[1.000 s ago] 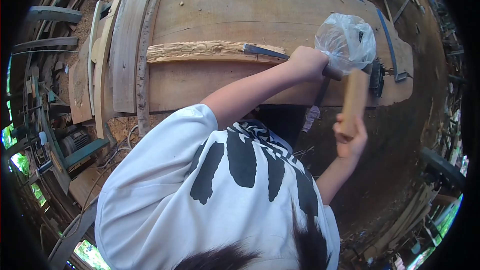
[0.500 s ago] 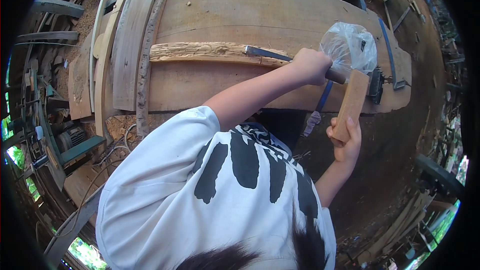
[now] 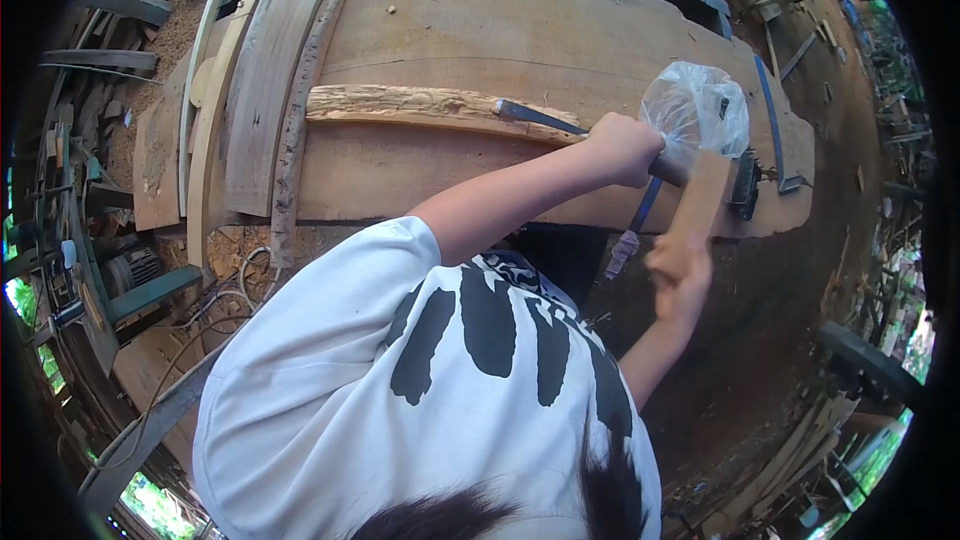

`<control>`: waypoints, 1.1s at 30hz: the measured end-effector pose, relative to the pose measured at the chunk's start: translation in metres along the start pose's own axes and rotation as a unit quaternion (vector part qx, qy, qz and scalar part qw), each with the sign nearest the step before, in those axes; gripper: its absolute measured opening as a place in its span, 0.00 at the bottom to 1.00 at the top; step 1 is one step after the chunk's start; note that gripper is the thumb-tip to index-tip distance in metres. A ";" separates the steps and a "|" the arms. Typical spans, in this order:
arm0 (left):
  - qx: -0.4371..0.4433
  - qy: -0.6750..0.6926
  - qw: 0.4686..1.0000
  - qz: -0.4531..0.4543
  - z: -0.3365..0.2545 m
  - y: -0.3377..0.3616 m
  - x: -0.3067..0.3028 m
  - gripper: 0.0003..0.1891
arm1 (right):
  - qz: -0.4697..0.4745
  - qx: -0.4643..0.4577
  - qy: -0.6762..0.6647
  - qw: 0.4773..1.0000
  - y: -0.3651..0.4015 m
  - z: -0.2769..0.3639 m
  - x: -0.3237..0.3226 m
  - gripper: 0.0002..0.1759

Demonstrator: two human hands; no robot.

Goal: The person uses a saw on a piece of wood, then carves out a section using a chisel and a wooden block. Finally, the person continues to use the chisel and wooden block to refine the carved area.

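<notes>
My left hand (image 3: 628, 148) is closed around a chisel (image 3: 540, 118). The chisel's blade points left and lies along the right end of a rough, gouged strip of wood (image 3: 400, 104). Out of the right side of my fist comes the chisel's handle end. My right hand (image 3: 682, 268), blurred, grips a rectangular wooden block (image 3: 702, 198) by its lower end. The block's top overlaps the end of the chisel handle in this view. Just behind them sits a clear plastic bag (image 3: 690, 100).
The strip rests on a broad wooden slab (image 3: 430, 30). Planks (image 3: 270, 90) and a bark-edged stick (image 3: 297, 140) lie across its left side. A blue metal bar (image 3: 772, 110) and a dark toothed object (image 3: 746, 185) are at the right, near a wrapped-handled tool (image 3: 625, 248).
My right hand has moved the wooden block slightly and it is now blurred against the chisel's handle end. My left hand keeps its hold on the chisel. The whole view has shifted a little.
</notes>
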State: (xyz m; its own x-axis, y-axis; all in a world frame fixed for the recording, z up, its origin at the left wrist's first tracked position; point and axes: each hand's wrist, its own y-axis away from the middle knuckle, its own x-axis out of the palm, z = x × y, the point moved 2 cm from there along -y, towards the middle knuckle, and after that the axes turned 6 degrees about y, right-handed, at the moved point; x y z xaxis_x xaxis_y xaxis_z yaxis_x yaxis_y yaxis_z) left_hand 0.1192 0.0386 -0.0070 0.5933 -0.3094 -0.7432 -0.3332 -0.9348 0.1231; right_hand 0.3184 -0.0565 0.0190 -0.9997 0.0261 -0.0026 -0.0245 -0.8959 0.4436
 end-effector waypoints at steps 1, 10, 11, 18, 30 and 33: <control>-0.002 -0.005 1.000 0.008 0.003 -0.001 0.004 0.12 | 0.063 0.006 0.011 0.998 0.007 0.000 0.003 0.22; 0.016 -0.023 1.000 0.011 0.004 0.004 0.011 0.11 | 0.059 0.039 0.041 0.997 0.010 0.002 -0.010 0.21; 0.008 -0.031 0.999 0.024 0.005 0.005 0.011 0.11 | -0.021 -0.002 -0.050 0.999 0.011 0.005 -0.017 0.21; 0.013 -0.009 1.000 0.024 0.010 0.000 0.014 0.11 | 0.079 0.023 -0.004 0.997 0.014 -0.007 0.010 0.22; 0.038 0.018 0.998 -0.042 -0.010 0.033 -0.033 0.11 | -0.145 -0.108 -0.288 0.940 -0.020 -0.022 0.022 0.25; 0.043 0.041 0.995 -0.083 -0.009 0.046 -0.059 0.15 | -0.139 -0.048 -0.303 0.942 -0.039 -0.023 0.063 0.26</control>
State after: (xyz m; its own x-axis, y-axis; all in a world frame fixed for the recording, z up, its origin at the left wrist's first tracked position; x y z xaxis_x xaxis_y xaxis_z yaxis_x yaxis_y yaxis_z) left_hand 0.0753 0.0118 0.0479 0.7020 -0.1675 -0.6922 -0.2839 -0.9572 -0.0563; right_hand 0.2560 -0.0306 -0.0192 -0.7666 0.4870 0.4186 -0.3138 -0.8528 0.4175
